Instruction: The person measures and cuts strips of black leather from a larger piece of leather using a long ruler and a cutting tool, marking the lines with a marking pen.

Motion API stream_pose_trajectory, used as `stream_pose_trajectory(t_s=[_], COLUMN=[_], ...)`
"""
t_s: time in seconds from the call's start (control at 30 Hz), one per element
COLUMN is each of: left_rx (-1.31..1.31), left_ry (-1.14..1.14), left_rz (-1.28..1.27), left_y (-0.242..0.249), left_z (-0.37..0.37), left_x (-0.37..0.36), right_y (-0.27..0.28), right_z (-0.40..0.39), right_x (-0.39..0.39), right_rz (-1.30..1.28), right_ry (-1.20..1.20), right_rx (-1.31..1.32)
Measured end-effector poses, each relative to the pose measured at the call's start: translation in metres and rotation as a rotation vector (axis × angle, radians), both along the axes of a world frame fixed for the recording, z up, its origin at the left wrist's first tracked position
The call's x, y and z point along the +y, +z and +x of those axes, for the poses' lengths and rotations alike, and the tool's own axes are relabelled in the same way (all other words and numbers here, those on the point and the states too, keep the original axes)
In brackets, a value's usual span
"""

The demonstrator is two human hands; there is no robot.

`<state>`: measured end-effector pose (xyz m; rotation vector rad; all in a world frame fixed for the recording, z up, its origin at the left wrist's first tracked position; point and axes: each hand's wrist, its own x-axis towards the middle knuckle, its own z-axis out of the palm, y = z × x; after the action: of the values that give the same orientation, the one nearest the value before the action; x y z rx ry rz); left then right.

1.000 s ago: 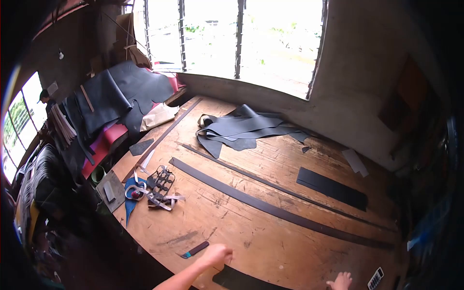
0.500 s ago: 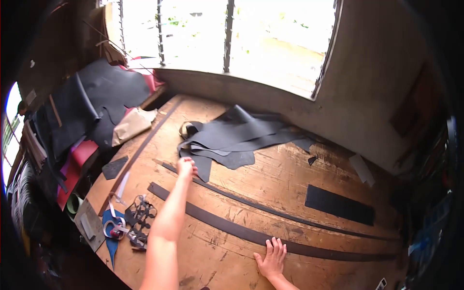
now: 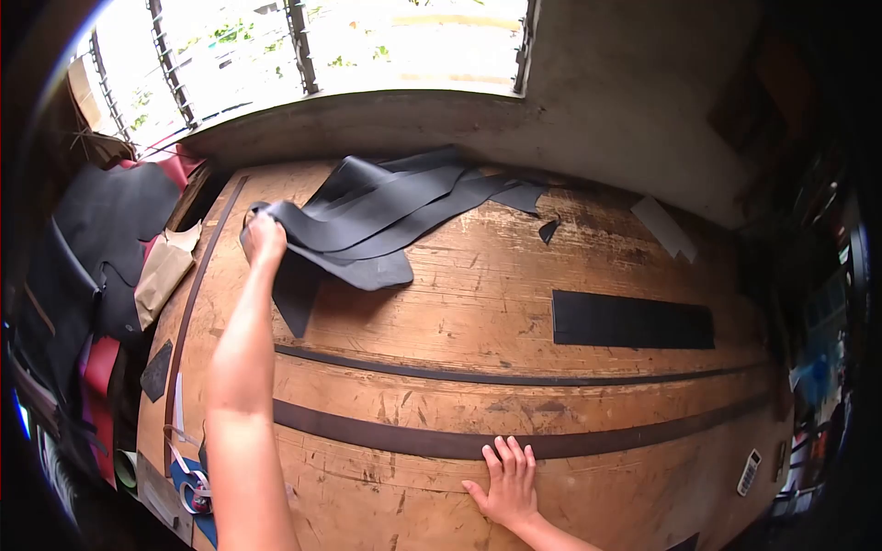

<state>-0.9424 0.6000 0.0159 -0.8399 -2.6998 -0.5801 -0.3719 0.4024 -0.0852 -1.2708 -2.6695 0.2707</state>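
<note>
My left hand (image 3: 267, 236) is closed on the left end of a pile of black leather pieces (image 3: 367, 219). That end is raised a little, and the rest trails across the wooden table towards the wall. My right hand (image 3: 507, 485) lies flat with its fingers spread, the fingertips at the edge of a long dark brown strip (image 3: 386, 435). A thinner black strip (image 3: 441, 374) runs roughly parallel, farther from me. My left forearm hides part of both strips. Right of the pile lies a black rectangular leather piece (image 3: 634, 320).
Rolls and sheets of black leather (image 3: 110, 220) and a brown paper bundle (image 3: 168, 274) stand left of the table (image 3: 478, 275). A calculator (image 3: 749, 473) lies at the right, a grey offcut (image 3: 663, 228) near the wall. White tape (image 3: 195, 496) sits at the lower left.
My left hand has reached the black leather pile, closed on its end and lifted it slightly. My right hand stays at the brown strip. The view has swung to the right.
</note>
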Motion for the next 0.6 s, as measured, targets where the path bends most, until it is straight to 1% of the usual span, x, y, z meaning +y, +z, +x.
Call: stream_pose_trajectory(t_s=[0.03,0.1,0.17,0.23,0.27,0.3,0.33,0.37,0.4,0.43,0.5,0.53,0.57,0.6], left_rx=[0.028,-0.042,0.069,0.219,0.291,0.319,0.405,0.488,0.214,0.203,0.030,0.075,0.118,0.116], left_ry=[0.009,0.010,0.016,-0.078,-0.122,-0.201,-0.351,-0.501,-0.419,-0.376,-0.277,-0.334,-0.387,-0.312], left_rz=[-0.001,0.071,0.120,0.027,0.047,-0.070,-0.155,-0.245,-0.329,-0.375,-0.380,-0.362,-0.346,-0.314], left_y=[0.035,0.095,0.145,0.186,0.200,0.214,0.222,0.238,0.253,0.261,0.279,0.269,0.264,0.269], left_z=[0.003,-0.001,0.007,0.014,0.020,0.025,0.009,0.027,0.046,0.046,0.076,0.045,-0.003,-0.020], left_x=[0.012,0.033,0.046,0.053,0.056,0.056,0.060,0.054,0.047,0.049,0.035,0.038,0.038,0.039], right_y=[0.001,0.000,0.001,0.003,0.002,0.001,0.001,0.001,0.001,0.001,-0.001,-0.001,-0.001,0.000], right_z=[0.000,0.000,0.001,0.001,0.003,0.003,0.003,0.004,0.004,0.004,0.005,0.005,0.006,0.006], right_x=[0.000,-0.002,-0.001,-0.002,-0.004,-0.003,-0.002,-0.001,0.000,0.000,0.001,0.000,0.000,-0.001], right_rz=[0.007,0.010,0.020,-0.004,-0.011,-0.006,0.002,-0.006,0.005,0.010,0.000,-0.004,-0.020,-0.016], right_ry=[0.008,0.002,-0.013,-0.012,-0.025,-0.016,-0.007,-0.020,-0.012,-0.003,-0.015,-0.013,-0.025,-0.021], right_rx=[-0.003,0.012,0.030,0.044,0.055,0.057,0.059,0.070,0.064,0.057,0.077,0.086,0.097,0.088])
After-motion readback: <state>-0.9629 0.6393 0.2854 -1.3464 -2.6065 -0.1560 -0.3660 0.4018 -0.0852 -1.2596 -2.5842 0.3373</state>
